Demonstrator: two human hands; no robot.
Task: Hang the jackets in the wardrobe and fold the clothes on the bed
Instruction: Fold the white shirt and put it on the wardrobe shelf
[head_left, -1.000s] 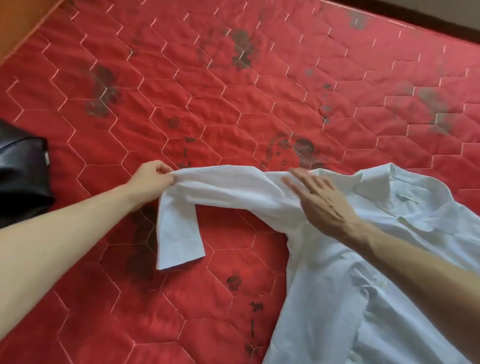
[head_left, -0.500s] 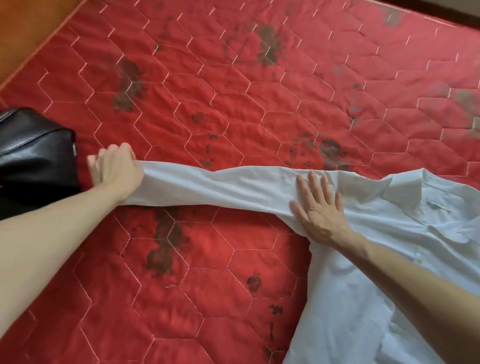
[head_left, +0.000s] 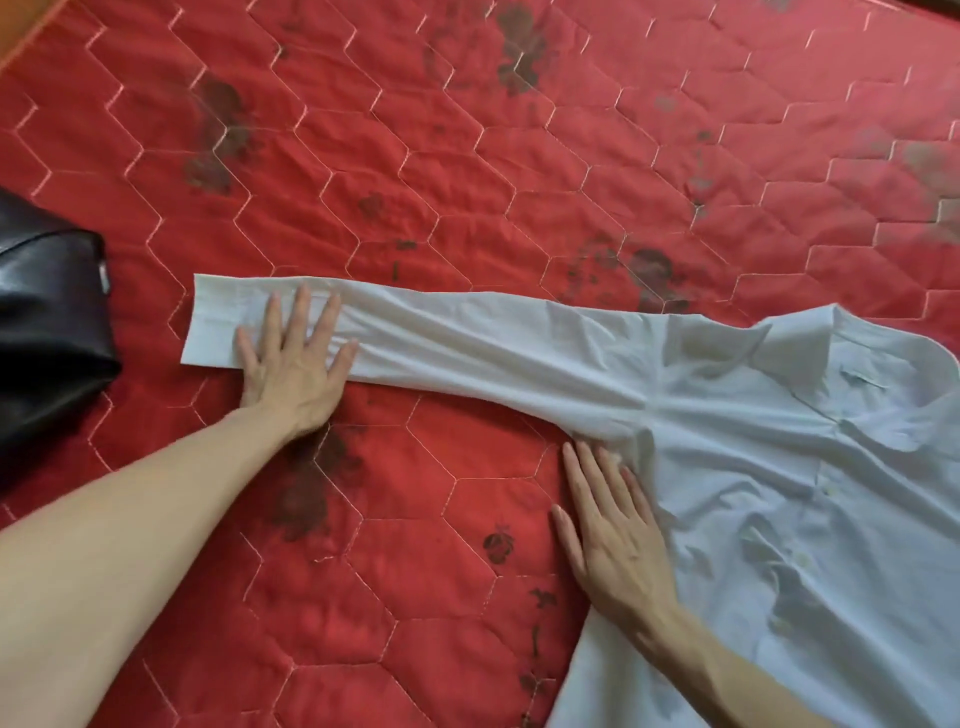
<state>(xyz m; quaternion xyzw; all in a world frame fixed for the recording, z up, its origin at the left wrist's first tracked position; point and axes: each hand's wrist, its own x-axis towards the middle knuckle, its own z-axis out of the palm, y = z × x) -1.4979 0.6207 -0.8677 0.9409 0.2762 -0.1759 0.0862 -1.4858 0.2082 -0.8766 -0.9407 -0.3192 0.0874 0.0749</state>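
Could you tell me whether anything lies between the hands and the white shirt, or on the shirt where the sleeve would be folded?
Nothing visible does. The left hand lies flat on the sleeve near the cuff, and the right hand rests at the side edge of the white shirt. The black bag lies left of the cuff, apart from it.

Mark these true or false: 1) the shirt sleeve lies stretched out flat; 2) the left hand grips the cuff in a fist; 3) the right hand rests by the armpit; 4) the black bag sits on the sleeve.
1) True: the white shirt has its sleeve stretched flat on the red mattress.
2) False: the left hand presses flat, fingers spread, near the cuff.
3) True: the right hand lies flat there.
4) False: the black bag lies apart, beyond the cuff.
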